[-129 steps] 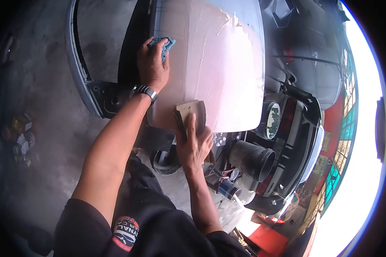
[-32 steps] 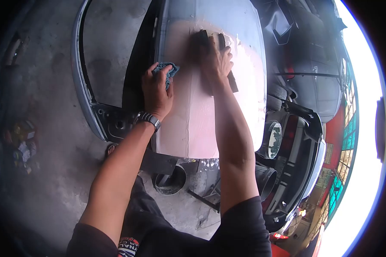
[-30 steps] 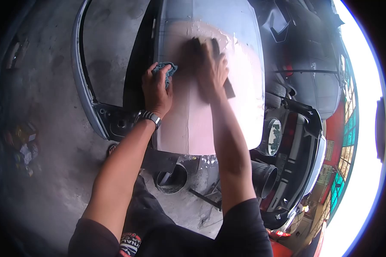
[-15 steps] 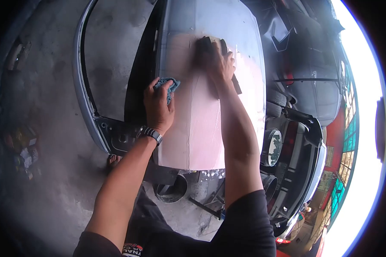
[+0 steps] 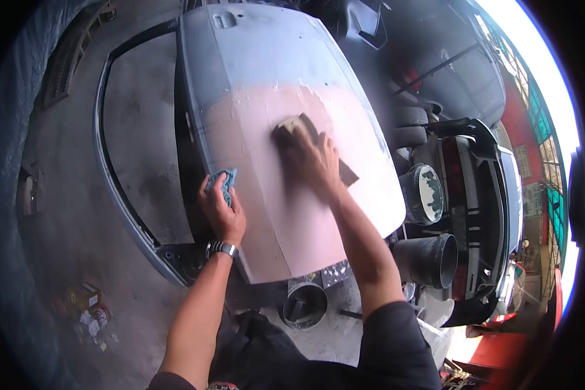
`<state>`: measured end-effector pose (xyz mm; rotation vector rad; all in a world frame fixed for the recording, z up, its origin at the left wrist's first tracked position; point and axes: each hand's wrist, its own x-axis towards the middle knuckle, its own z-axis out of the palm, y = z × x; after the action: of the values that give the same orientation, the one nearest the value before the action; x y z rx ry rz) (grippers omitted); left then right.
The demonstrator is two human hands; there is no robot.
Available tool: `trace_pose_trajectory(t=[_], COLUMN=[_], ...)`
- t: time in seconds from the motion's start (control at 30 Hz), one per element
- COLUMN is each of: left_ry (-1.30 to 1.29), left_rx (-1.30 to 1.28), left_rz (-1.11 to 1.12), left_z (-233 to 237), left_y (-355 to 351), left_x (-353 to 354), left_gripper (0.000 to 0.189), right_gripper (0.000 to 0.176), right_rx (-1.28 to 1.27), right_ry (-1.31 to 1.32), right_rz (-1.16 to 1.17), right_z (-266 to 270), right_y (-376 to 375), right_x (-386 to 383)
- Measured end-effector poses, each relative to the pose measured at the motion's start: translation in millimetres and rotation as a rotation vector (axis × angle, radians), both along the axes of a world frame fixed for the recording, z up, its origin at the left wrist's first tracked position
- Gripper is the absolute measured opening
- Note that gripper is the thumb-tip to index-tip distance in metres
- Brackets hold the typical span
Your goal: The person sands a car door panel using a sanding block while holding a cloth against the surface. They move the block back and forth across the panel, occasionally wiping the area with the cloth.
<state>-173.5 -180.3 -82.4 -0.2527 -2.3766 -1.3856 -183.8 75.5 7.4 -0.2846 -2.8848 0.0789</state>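
Observation:
A car door (image 5: 266,55) lies flat, its outer skin grey-blue at the far end. Pink filler (image 5: 253,136) covers the nearer part, with a ragged upper edge. My right hand (image 5: 315,159) presses a sanding block (image 5: 299,123) wrapped in brown sandpaper against the filler, fingers over its top. A loose end of the paper sticks out beside the hand. At the door's left edge, my left hand (image 5: 224,211) grips a crumpled blue-green cloth (image 5: 222,182), and a watch (image 5: 221,248) is on that wrist.
The door's window frame (image 5: 104,156) extends to the left above the concrete floor. A dark bucket (image 5: 305,305) stands below the near edge, with more buckets (image 5: 429,260) at the right. Beyond them is a bumper (image 5: 510,240). Litter (image 5: 94,318) lies at lower left.
My right hand and the sanding block have come down the door toward me, away from the filler's far edge. My left hand stays at the left edge with the cloth. The view has shifted.

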Motion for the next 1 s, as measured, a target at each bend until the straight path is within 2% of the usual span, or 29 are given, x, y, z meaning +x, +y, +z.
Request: trace_pose_trajectory(t=[0.07,0.17,0.27,0.3,0.37,0.4,0.5,0.57,0.67,0.7,0.73,0.8,0.93,1.0], left_ry=[-0.007,0.014,0.017,0.027,0.027,0.017,0.0,0.001,0.022,0.024,0.023,0.035,0.068,0.076], left_rx=[0.019,-0.005,-0.009,0.005,0.022,0.02,0.01,-0.01,-0.01,-0.015,-0.023,-0.027,0.024,0.016], left_rz=[0.013,0.022,0.011,0.011,0.016,0.016,0.015,0.018,0.025,0.033,0.034,0.029,0.016,0.019], left_z=[-0.8,2.5,4.5,-1.1,-0.5,2.4,3.9,8.9,2.0,3.5,5.1,9.3,-1.1,-11.0], left_y=[3.0,-0.2,-1.9,-0.5,2.2,1.7,3.4,2.3,3.2,4.7,4.5,-1.1,2.2,-0.8], left_x=[-1.2,0.6,4.8,2.5,-0.4,0.9,1.7,0.0,-2.4,-3.3,-2.3,-0.2,-3.5,-1.4], left_gripper=[0.038,0.038,0.038,0.038,0.039,0.039,0.038,0.038,0.038,0.038,0.039,0.04,0.042,0.042], right_gripper=[0.06,0.06,0.065,0.069,0.082,0.087,0.084,0.072,0.062,0.061,0.061,0.063,0.076,0.076], right_rx=[-0.035,-0.038,-0.01,0.079,0.081,0.084,0.151,0.041,-0.007,-0.005,0.004,0.004,0.023,0.06], right_ry=[-0.016,-0.064,-0.026,0.016,-0.116,-0.096,-0.069,-0.046,0.008,-0.028,-0.023,0.001,0.103,0.085], right_rz=[-0.134,-0.163,-0.066,-0.049,0.007,0.06,0.14,0.053,-0.121,-0.224,-0.224,-0.183,-0.041,-0.001], right_z=[-6.1,2.7,2.5,-12.5,-21.7,-18.2,-21.5,3.1,-4.9,-4.8,-2.4,-0.1,-12.8,-19.8], right_y=[45.3,39.9,-6.6,-20.1,-44.7,-52.7,-15.2,15.9,80.0,85.9,81.3,63.9,-5.2,-37.9], right_x=[-68.3,-63.1,39.3,78.4,152.9,176.3,139.0,60.7,-39.7,-59.2,-56.8,-30.3,106.6,173.8])
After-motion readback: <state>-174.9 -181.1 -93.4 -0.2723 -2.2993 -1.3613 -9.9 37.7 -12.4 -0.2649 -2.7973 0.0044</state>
